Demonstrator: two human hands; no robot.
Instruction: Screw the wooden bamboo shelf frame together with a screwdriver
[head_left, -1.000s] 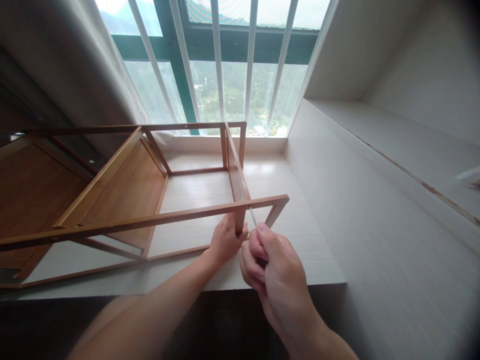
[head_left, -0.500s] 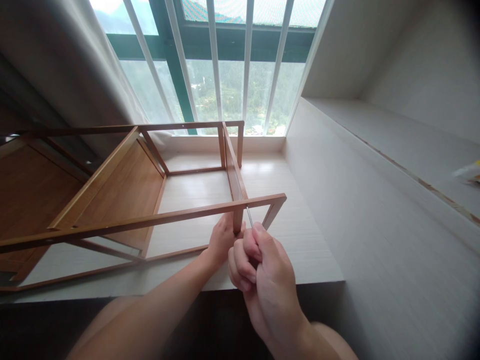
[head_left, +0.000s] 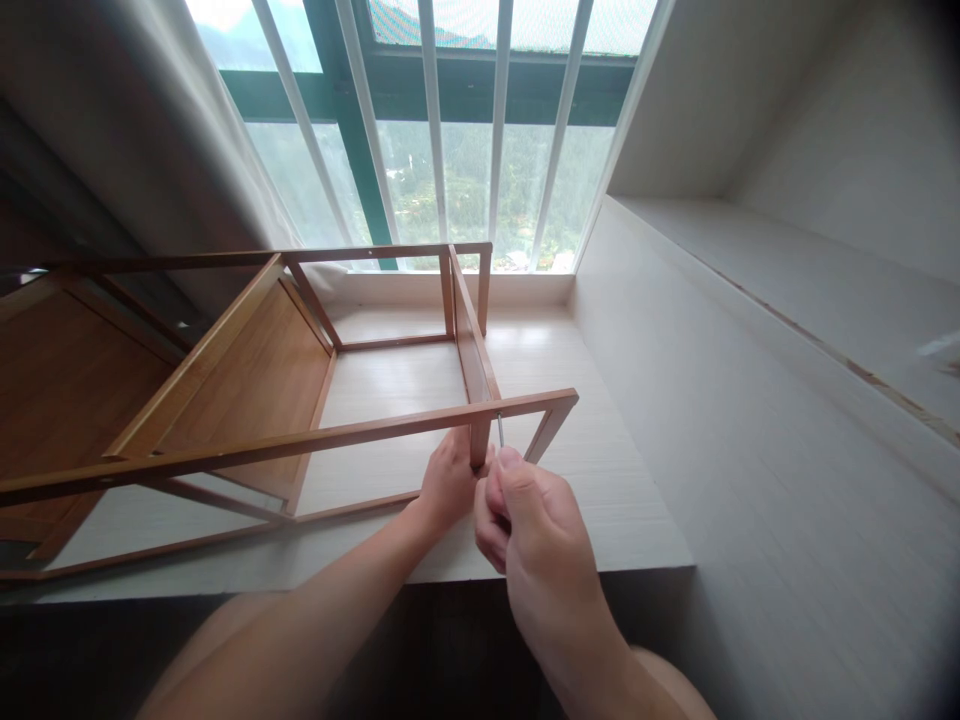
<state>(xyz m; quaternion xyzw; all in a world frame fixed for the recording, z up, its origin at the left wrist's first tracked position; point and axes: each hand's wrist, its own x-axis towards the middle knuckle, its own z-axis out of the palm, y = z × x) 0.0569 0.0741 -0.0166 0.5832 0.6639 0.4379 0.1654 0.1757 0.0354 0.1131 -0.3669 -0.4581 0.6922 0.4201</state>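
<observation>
A bamboo shelf frame (head_left: 300, 436) lies on its side on a pale wooden ledge (head_left: 600, 480) under a window. My left hand (head_left: 448, 482) is closed around the short upright post where it meets the long front rail. My right hand (head_left: 525, 525) is closed on a thin metal tool (head_left: 500, 429), whose tip points up at the joint just right of that post. Only a short length of the tool's shaft shows above my thumb.
A barred window (head_left: 465, 130) stands behind the ledge, with a pale curtain (head_left: 165, 140) at the left. A white wall with a stepped shelf (head_left: 787, 290) rises on the right. The ledge's front edge (head_left: 525, 572) drops off to a dark area below.
My right hand has twisted slightly around the thin tool while staying at the joint. My left hand keeps its hold on the post. The frame has not moved.
</observation>
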